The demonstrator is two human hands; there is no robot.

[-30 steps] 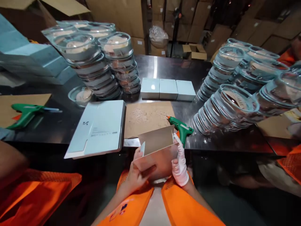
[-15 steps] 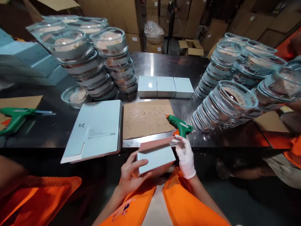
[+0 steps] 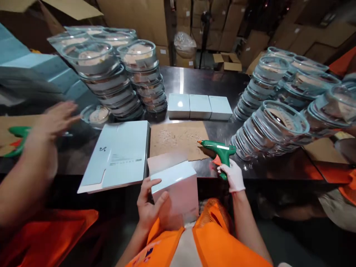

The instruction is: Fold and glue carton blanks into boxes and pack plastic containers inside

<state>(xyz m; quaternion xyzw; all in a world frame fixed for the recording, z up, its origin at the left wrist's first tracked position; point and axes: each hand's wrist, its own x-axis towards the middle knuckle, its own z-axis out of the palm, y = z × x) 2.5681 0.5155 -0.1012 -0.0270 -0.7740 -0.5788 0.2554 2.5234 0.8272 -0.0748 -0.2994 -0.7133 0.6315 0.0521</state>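
My left hand [image 3: 148, 205] grips a pale folded carton box [image 3: 175, 189] against my lap at the table's near edge, one flap standing open on top. My right hand [image 3: 233, 174], in a white glove, is closed around the handle of a green glue gun [image 3: 219, 149], whose nozzle points left over a brown cardboard mat [image 3: 178, 139]. A stack of flat unfolded cartons [image 3: 118, 154] lies left of the mat.
Three finished pale boxes [image 3: 198, 106] sit in a row behind the mat. Tall stacks of clear lidded containers [image 3: 111, 74] stand at the back left and right [image 3: 278, 122]. A co-worker's arm [image 3: 33, 155] reaches in at left near another green glue gun [image 3: 15, 139].
My right hand left the box and took hold of the glue gun. The left hand turned the box upright. A co-worker's arm came in from the left.
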